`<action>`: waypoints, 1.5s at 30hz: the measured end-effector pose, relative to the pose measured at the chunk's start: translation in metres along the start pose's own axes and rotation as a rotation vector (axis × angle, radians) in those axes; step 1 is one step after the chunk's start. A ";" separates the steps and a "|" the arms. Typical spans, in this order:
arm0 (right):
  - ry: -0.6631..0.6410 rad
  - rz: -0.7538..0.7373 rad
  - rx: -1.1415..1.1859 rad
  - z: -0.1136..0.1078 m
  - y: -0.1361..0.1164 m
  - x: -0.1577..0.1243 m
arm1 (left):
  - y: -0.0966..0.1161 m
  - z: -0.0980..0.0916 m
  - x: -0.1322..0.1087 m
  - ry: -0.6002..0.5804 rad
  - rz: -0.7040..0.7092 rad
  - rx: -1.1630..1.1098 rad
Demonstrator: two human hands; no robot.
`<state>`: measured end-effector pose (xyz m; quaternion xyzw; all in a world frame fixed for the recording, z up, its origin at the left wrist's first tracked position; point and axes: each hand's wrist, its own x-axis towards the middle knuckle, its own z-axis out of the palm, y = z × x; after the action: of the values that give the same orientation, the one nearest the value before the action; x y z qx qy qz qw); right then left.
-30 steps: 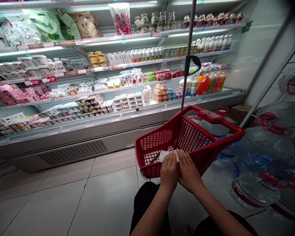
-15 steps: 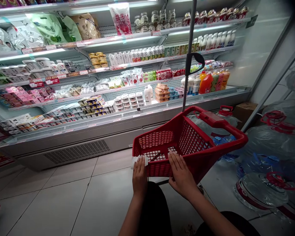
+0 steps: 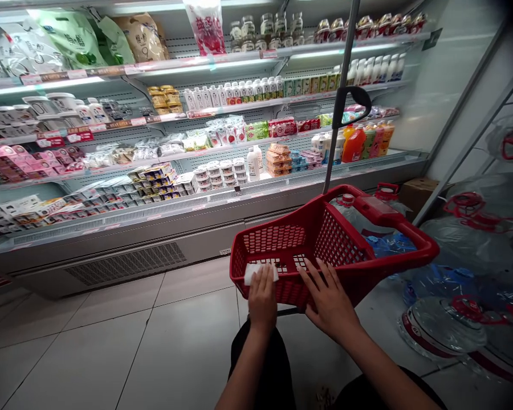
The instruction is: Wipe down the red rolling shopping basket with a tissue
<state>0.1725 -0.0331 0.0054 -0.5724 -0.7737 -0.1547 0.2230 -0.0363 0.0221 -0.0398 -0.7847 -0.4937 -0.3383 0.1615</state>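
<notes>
A red plastic shopping basket cart (image 3: 291, 291) stands in front of me, with lattice walls and a thick handle frame at the right. My left hand (image 3: 263, 302) presses a folded white cloth or tissue (image 3: 251, 273) onto the near rim, its fingers lying over the piece. To the right on the same rim rests my right hand (image 3: 330, 302), fingers spread and holding nothing. Something small and dark lies on the basket floor, too unclear to name.
Beyond the cart runs a refrigerated shelf unit (image 3: 205, 225) stocked with dairy and drinks. A dark pole with a loop handle (image 3: 337, 108) rises behind the cart. Large water bottles (image 3: 447, 327) stand at the right, near a cardboard box (image 3: 416, 196). Pale floor tiles (image 3: 188, 341) lie at the left.
My left hand and the white cloth have slid right along the near rim. My right hand has shifted slightly right and its fingers have spread. The view has moved a little.
</notes>
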 end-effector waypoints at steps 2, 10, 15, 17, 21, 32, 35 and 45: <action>-0.011 -0.009 -0.002 0.000 0.003 0.001 | 0.029 0.007 0.007 -0.021 0.045 -0.019; -0.005 -0.039 -0.040 -0.019 0.029 -0.004 | 0.008 0.003 0.016 -0.021 0.183 -0.005; 0.041 0.043 -0.092 -0.033 0.047 -0.017 | -0.025 -0.006 0.007 -0.001 0.093 0.051; 0.040 0.039 -0.086 -0.031 0.045 -0.018 | -0.011 -0.002 0.008 0.006 0.074 0.045; 0.028 0.005 -0.066 -0.022 0.038 -0.013 | 0.050 0.015 0.021 -0.017 0.130 -0.054; 0.021 0.015 -0.125 -0.042 0.049 -0.019 | 0.037 0.014 0.033 -0.018 0.207 -0.101; 0.052 0.125 -0.161 -0.050 0.046 -0.035 | 0.015 0.003 0.026 -0.033 0.181 -0.063; 0.064 0.159 -0.128 -0.047 0.041 -0.033 | 0.083 0.014 0.036 0.005 0.180 -0.167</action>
<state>0.2276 -0.0714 0.0275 -0.6398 -0.7070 -0.2036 0.2221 0.0529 0.0158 -0.0189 -0.8356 -0.3910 -0.3646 0.1264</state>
